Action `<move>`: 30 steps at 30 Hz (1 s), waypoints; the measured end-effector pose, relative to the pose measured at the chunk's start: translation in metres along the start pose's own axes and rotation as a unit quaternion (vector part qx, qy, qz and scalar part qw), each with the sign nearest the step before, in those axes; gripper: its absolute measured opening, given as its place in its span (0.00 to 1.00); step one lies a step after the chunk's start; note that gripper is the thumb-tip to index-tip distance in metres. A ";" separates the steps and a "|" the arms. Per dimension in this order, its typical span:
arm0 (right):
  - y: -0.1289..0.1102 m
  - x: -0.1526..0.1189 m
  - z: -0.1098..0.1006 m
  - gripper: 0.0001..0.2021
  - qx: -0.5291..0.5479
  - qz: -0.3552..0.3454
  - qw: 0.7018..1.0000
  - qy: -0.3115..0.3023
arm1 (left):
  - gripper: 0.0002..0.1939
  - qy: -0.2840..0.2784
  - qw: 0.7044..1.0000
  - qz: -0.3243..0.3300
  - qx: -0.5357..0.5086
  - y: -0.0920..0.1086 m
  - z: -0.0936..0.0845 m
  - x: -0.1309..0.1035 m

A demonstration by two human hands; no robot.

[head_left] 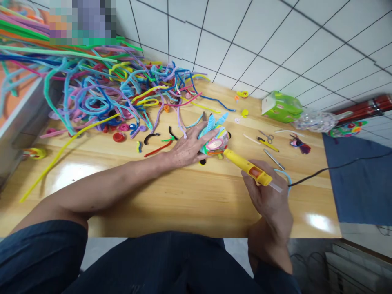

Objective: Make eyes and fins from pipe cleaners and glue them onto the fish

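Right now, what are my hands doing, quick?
Left hand: closed on the pipe-cleaner figure.
Right hand: closed around the yellow glue gun.

On the pale wooden table [153, 196], a tangled pile of multicoloured fuzzy pipe cleaners [98, 98] spreads across the back left. Right of the small multicoloured craft figure [215, 143] lies a slim yellow cutter [268, 144], between small metal scissors [267, 137] behind and a thin silver rod-like tool [274, 159] in front. Farther back, a green-and-white box [281, 107] sits near the white tiled wall [245, 41], left of a crumpled clear plastic bag [317, 120].
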State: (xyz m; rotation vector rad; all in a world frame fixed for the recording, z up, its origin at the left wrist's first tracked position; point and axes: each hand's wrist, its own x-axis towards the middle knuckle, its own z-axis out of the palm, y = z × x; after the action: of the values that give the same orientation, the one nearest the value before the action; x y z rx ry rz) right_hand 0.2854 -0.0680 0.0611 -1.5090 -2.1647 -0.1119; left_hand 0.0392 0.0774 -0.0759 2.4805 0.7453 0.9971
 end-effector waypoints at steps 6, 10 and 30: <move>-0.001 0.000 0.002 0.10 -0.018 0.000 1.000 -0.012 | 0.47 -0.014 1.000 -0.013 -0.020 0.005 -0.005 0.003; -0.002 0.002 0.004 0.10 -0.031 -0.002 0.999 -0.012 | 0.45 -0.012 0.999 -0.014 -0.027 0.006 -0.006 0.004; 0.003 -0.001 0.011 0.11 -0.039 0.005 0.999 0.000 | 0.44 -0.022 0.999 -0.029 -0.004 0.005 -0.003 0.004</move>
State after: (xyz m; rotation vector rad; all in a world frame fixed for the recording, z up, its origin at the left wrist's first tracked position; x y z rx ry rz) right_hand 0.2845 -0.0638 0.0505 -1.5624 -2.1756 -0.1946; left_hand 0.0410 0.0762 -0.0700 2.4516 0.7930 0.9203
